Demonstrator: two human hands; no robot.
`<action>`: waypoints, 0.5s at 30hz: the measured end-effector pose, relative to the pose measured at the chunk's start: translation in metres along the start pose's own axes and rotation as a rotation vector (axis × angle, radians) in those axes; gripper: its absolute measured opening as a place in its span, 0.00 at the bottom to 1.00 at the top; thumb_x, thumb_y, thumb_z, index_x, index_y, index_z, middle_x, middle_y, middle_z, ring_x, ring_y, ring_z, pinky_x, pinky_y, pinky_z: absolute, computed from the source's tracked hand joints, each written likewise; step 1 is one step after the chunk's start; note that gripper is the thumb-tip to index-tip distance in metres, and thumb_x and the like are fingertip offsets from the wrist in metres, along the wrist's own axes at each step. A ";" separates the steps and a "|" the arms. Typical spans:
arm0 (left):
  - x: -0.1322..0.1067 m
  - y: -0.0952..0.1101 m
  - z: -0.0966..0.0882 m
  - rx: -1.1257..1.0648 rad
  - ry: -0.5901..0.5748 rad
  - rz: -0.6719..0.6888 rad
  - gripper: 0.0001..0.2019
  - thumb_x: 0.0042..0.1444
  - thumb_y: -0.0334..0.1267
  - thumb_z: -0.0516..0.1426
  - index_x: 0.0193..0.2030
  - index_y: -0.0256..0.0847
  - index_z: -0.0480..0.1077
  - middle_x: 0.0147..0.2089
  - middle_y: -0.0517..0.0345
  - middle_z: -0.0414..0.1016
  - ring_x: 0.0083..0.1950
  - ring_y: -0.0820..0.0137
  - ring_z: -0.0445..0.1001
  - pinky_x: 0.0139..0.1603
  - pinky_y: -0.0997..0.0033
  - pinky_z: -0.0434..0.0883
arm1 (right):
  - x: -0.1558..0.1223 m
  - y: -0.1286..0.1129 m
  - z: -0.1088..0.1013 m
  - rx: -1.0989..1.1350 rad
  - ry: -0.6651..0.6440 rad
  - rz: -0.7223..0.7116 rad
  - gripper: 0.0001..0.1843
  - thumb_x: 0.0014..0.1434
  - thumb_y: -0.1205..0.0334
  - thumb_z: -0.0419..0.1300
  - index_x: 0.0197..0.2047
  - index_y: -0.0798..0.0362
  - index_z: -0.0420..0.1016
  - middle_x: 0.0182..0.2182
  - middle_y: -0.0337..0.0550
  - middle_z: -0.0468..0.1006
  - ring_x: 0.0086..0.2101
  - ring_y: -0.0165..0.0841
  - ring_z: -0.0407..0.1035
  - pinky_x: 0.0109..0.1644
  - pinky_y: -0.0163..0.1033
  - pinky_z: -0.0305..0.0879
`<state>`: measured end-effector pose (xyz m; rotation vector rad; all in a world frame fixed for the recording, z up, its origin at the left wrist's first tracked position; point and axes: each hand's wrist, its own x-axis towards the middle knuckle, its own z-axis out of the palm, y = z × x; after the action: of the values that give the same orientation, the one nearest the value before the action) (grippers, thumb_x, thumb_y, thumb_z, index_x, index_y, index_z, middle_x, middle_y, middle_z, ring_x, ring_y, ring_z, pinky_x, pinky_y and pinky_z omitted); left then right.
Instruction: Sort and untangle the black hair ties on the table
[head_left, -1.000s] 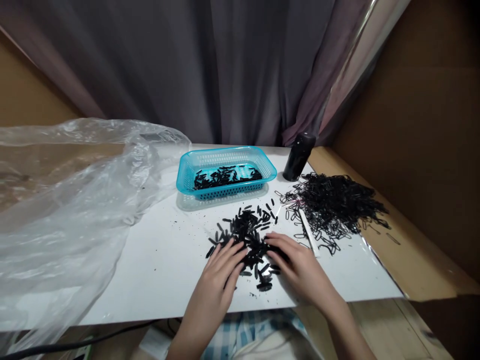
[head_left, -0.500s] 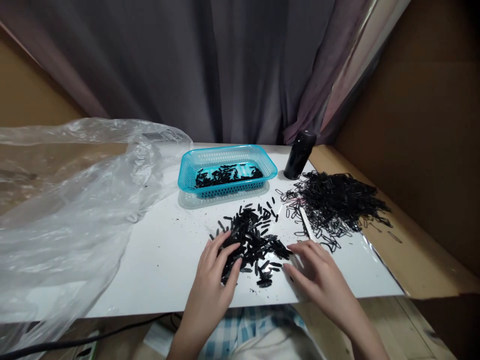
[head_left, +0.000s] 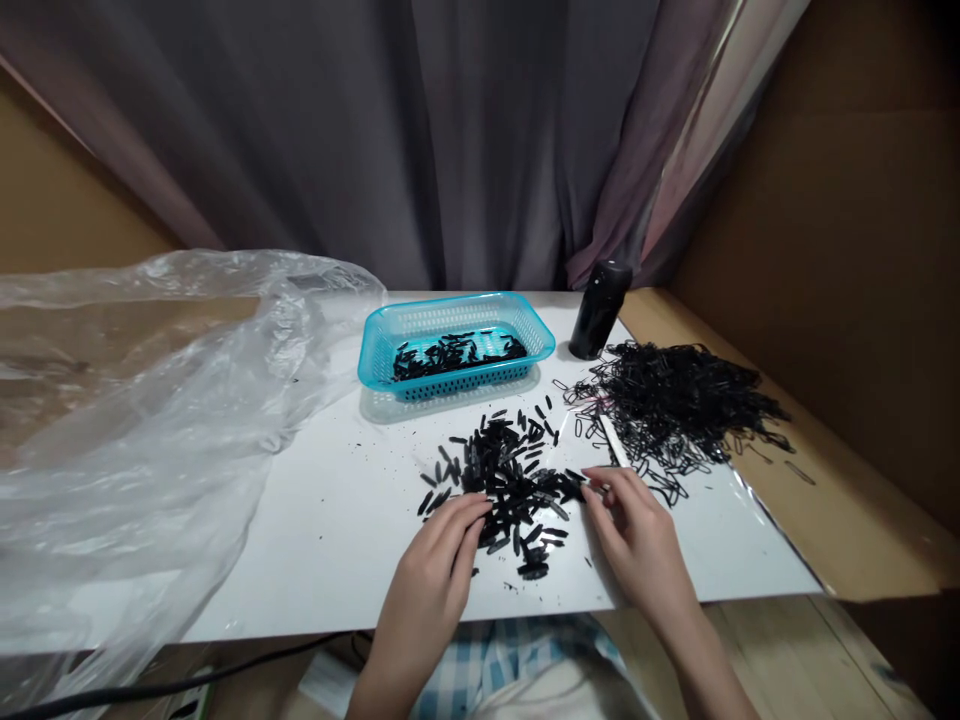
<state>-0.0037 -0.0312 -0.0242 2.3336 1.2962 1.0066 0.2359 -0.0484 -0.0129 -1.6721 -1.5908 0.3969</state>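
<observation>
A heap of small black oblong pieces (head_left: pixel 510 470) lies on the white sheet (head_left: pixel 337 510) in front of me. My left hand (head_left: pixel 439 560) rests at the heap's left near edge, fingers stretched out flat on the pieces. My right hand (head_left: pixel 637 530) is at the heap's right edge, its fingers curled and touching pieces there; what they hold, if anything, I cannot make out. Behind the heap stands a turquoise basket (head_left: pixel 375 345) with more black pieces in it.
A tangled pile of thin black loops (head_left: pixel 675 400) lies at the right. A black cylinder (head_left: pixel 598 308) stands behind it. Crumpled clear plastic (head_left: pixel 150 420) covers the left. Brown board walls and a grey curtain enclose the back. A black cable (head_left: pixel 150 690) runs below the front edge.
My hands have drawn apart from the middle of the heap to its left and right edges. The right hand's fingers have curled at the heap's right edge.
</observation>
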 end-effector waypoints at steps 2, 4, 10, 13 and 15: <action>-0.001 0.000 0.001 0.025 0.022 -0.009 0.14 0.69 0.30 0.49 0.57 0.46 0.66 0.57 0.54 0.74 0.59 0.67 0.73 0.60 0.65 0.72 | 0.000 -0.008 0.007 -0.033 0.034 -0.038 0.14 0.69 0.57 0.52 0.50 0.53 0.73 0.46 0.54 0.74 0.47 0.45 0.70 0.50 0.50 0.69; 0.000 0.001 0.002 0.083 0.045 -0.006 0.14 0.69 0.32 0.49 0.58 0.45 0.65 0.60 0.51 0.72 0.62 0.65 0.70 0.63 0.60 0.70 | -0.001 -0.018 0.016 -0.080 -0.003 -0.121 0.17 0.69 0.57 0.51 0.56 0.53 0.71 0.54 0.56 0.72 0.56 0.46 0.66 0.57 0.52 0.66; 0.006 -0.001 0.006 0.327 -0.144 0.015 0.23 0.70 0.35 0.45 0.71 0.37 0.51 0.72 0.43 0.59 0.72 0.56 0.57 0.68 0.39 0.61 | 0.002 -0.041 0.037 -0.307 -0.444 -0.370 0.30 0.71 0.49 0.47 0.73 0.41 0.49 0.73 0.41 0.47 0.70 0.49 0.43 0.68 0.69 0.44; 0.008 -0.001 0.004 0.346 -0.263 0.061 0.25 0.70 0.34 0.44 0.73 0.40 0.48 0.74 0.50 0.55 0.74 0.59 0.53 0.70 0.43 0.60 | 0.005 -0.037 0.035 -0.388 -0.459 -0.300 0.31 0.71 0.46 0.45 0.74 0.42 0.47 0.73 0.43 0.43 0.70 0.48 0.43 0.68 0.70 0.41; 0.009 -0.001 0.000 0.326 -0.321 0.111 0.25 0.70 0.32 0.44 0.73 0.43 0.49 0.74 0.55 0.55 0.75 0.61 0.51 0.71 0.45 0.59 | 0.005 -0.032 0.032 -0.426 -0.437 -0.251 0.33 0.70 0.43 0.44 0.74 0.45 0.47 0.73 0.45 0.42 0.70 0.48 0.42 0.69 0.70 0.40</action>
<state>-0.0011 -0.0231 -0.0213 2.6933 1.2889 0.4414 0.1924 -0.0369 -0.0095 -1.7372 -2.3114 0.3231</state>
